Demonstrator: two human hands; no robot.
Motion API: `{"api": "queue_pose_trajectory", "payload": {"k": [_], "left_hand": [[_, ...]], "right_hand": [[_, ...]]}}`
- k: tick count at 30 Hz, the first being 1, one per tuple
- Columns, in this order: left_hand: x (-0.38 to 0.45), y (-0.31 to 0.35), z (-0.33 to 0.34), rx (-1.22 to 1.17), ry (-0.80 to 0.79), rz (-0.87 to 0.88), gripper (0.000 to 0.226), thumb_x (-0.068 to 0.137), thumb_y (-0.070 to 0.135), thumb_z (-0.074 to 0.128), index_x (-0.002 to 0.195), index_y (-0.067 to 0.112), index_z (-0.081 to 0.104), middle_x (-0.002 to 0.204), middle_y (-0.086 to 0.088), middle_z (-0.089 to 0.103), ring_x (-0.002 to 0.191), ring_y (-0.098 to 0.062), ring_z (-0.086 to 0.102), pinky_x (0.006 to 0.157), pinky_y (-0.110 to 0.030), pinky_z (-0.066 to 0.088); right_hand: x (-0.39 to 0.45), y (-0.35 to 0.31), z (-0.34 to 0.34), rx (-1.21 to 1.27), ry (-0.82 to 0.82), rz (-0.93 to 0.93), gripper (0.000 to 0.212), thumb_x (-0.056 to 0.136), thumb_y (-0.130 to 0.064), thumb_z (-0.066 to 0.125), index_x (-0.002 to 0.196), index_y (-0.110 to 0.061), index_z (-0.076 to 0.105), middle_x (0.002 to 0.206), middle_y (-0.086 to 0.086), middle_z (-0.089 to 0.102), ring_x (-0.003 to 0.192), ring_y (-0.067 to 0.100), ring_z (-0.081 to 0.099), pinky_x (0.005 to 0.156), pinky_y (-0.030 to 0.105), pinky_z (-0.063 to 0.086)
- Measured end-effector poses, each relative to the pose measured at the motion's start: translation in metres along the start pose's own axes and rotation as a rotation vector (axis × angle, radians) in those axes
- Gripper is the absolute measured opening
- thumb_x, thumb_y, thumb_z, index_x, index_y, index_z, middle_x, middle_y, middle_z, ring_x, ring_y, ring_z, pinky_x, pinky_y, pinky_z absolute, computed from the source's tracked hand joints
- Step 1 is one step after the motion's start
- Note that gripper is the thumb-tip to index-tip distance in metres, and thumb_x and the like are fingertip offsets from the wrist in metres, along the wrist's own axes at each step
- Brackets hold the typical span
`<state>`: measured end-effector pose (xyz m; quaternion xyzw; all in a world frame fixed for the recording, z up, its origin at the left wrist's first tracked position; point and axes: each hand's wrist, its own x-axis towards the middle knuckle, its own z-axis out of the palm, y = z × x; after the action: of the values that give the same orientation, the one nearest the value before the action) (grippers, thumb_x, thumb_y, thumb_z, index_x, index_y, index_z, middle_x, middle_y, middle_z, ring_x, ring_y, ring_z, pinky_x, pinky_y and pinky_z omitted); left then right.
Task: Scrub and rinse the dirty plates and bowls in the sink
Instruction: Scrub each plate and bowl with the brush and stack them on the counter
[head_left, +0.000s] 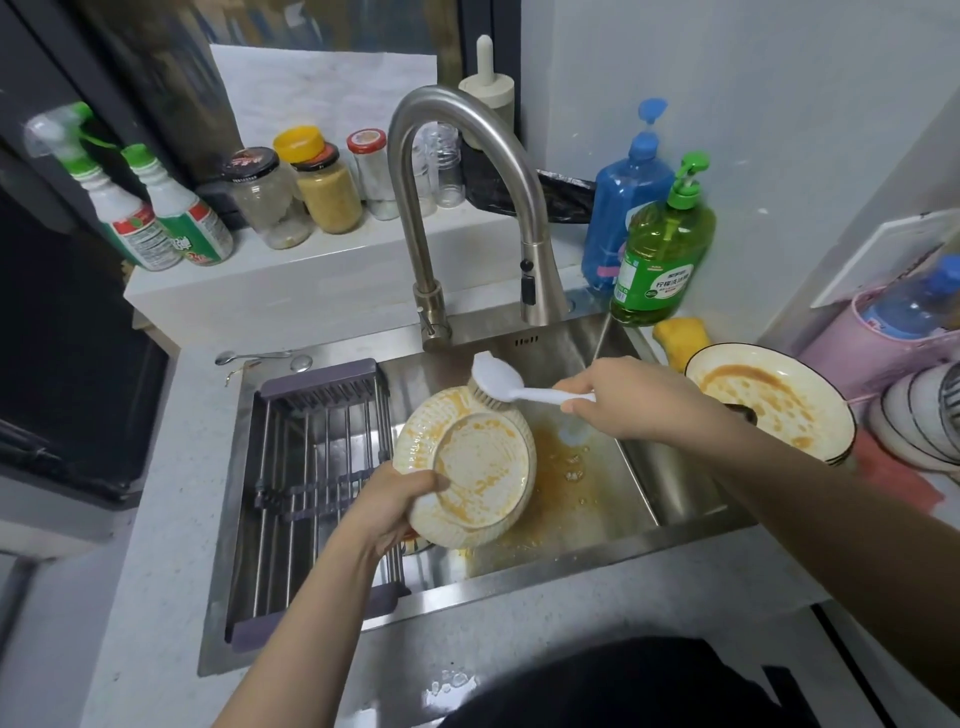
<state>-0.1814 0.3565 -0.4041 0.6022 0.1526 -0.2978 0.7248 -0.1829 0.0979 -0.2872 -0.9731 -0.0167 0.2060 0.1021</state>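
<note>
**Scrubbing the underside of the first bowl**

My left hand (397, 499) was curled round the near rim of the cream, ribbed ceramic bowl (467, 470), thumb pressed on its foot ring, holding it tilted over the basin with its orange-smeared base turned up toward me. My right hand (618, 402) was closed round the handle of the white plastic dish brush (498, 382), whose bristles touched the bowl's far upper edge.

Outward from there, the stainless steel sink (613, 499) held a spread of orange sauce under and beside the bowl, and a grey roll-up drying rack (311, 452) covered its left half. A second cream bowl streaked with orange sauce (769, 402) sat on the right-hand counter, just beside a yellow sponge (680, 340) and near the green bottle of dish soap (662, 260). The brushed-steel gooseneck tap (467, 208) arched above; I could not tell that any water ran from it.

I judged this the scrubbing step, early in the task. Next I would need to work the bristles round the ribs and foot ring, then rinse.

The bowl's inside faced away and was hidden. Something patterned showed under it, too covered to name. The stacked dishes at the far right were cut off.
</note>
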Motion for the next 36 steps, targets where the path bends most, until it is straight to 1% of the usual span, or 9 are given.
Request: {"api": "queue_pose_trajectory", "payload": {"k": [8, 12, 16, 19, 21, 23, 27, 32, 36], "left_hand": [[-0.002, 0.007, 0.015, 0.096, -0.004, 0.006, 0.045, 0.058, -0.004, 0.073, 0.101, 0.000, 0.062, 0.099, -0.017, 0.071, 0.090, -0.030, 0.069, 0.079, -0.043, 0.058], [-0.006, 0.030, 0.038, 0.623, -0.048, 0.197, 0.042, 0.048, 0.031, 0.077, 0.085, 0.014, 0.069, 0.085, -0.004, 0.073, 0.074, -0.016, 0.069, 0.068, -0.031, 0.055], [-0.006, 0.046, 0.081, 1.207, -0.284, 0.404, 0.012, 0.075, 0.015, 0.074, 0.072, 0.014, 0.062, 0.070, 0.013, 0.057, 0.062, -0.004, 0.053, 0.056, -0.011, 0.039], [0.003, 0.038, 0.106, 1.512, -0.357, 0.585, 0.026, 0.084, 0.021, 0.066, 0.109, 0.017, 0.070, 0.099, -0.006, 0.072, 0.091, -0.024, 0.063, 0.078, -0.028, 0.048], [0.010, 0.032, 0.121, 1.608, -0.419, 0.648, 0.050, 0.090, 0.018, 0.059, 0.137, 0.029, 0.052, 0.138, 0.002, 0.056, 0.119, -0.018, 0.056, 0.098, -0.026, 0.039], [0.018, 0.030, 0.146, 1.640, -0.505, 0.760, 0.056, 0.094, 0.014, 0.053, 0.145, 0.032, 0.039, 0.153, 0.007, 0.035, 0.138, -0.013, 0.038, 0.109, -0.020, 0.025], [0.037, 0.024, 0.187, 1.701, -0.573, 0.910, 0.055, 0.099, 0.009, 0.042, 0.150, 0.027, 0.028, 0.159, -0.001, 0.020, 0.146, -0.017, 0.021, 0.115, -0.026, 0.020], [0.067, 0.006, 0.239, 1.784, -0.667, 1.020, 0.058, 0.093, 0.000, 0.051, 0.147, 0.017, 0.036, 0.153, -0.013, 0.032, 0.142, -0.031, 0.031, 0.110, -0.043, 0.038], [0.077, -0.004, 0.274, 1.919, -0.711, 1.046, 0.062, 0.098, 0.003, 0.038, 0.153, 0.020, 0.016, 0.160, -0.009, 0.013, 0.149, -0.024, 0.012, 0.118, -0.032, 0.016]], "right_hand": [[-0.004, 0.034, 0.019, 0.149, 0.068, 0.048, 0.032, 0.097, -0.036, 0.047, 0.126, -0.041, 0.058, 0.096, -0.002, 0.065, 0.079, 0.017, 0.059, 0.066, 0.030, 0.046], [-0.027, 0.078, 0.042, 0.468, 0.199, 0.159, 0.029, 0.095, -0.029, 0.052, 0.121, -0.034, 0.065, 0.078, -0.008, 0.064, 0.070, 0.012, 0.057, 0.063, 0.029, 0.042], [-0.060, 0.116, 0.062, 0.583, 0.312, 0.273, 0.029, 0.095, -0.022, 0.054, 0.121, -0.025, 0.066, 0.071, -0.011, 0.060, 0.062, 0.001, 0.050, 0.056, 0.017, 0.037], [-0.081, 0.134, 0.066, 0.708, 0.438, 0.374, 0.026, 0.095, -0.022, 0.056, 0.119, -0.020, 0.066, 0.062, -0.012, 0.057, 0.048, -0.004, 0.051, 0.044, 0.011, 0.035], [-0.092, 0.141, 0.068, 0.775, 0.495, 0.406, 0.032, 0.095, -0.025, 0.055, 0.125, -0.019, 0.062, 0.057, -0.014, 0.050, 0.047, 0.000, 0.048, 0.046, 0.013, 0.034], [-0.103, 0.152, 0.071, 0.835, 0.569, 0.434, 0.035, 0.095, -0.027, 0.055, 0.128, -0.020, 0.060, 0.065, -0.017, 0.047, 0.057, -0.002, 0.042, 0.053, 0.018, 0.031], [-0.111, 0.162, 0.067, 0.847, 0.654, 0.477, 0.033, 0.094, -0.025, 0.056, 0.127, -0.022, 0.061, 0.067, -0.015, 0.049, 0.046, -0.004, 0.050, 0.052, 0.016, 0.031], [-0.121, 0.177, 0.068, 0.837, 0.680, 0.473, 0.034, 0.095, -0.026, 0.054, 0.128, -0.028, 0.060, 0.085, 0.001, 0.066, 0.050, -0.003, 0.052, 0.050, 0.013, 0.034], [-0.123, 0.192, 0.073, 0.847, 0.645, 0.513, 0.035, 0.096, -0.028, 0.052, 0.131, -0.032, 0.057, 0.075, -0.014, 0.058, 0.054, -0.006, 0.046, 0.054, 0.013, 0.032]]}}
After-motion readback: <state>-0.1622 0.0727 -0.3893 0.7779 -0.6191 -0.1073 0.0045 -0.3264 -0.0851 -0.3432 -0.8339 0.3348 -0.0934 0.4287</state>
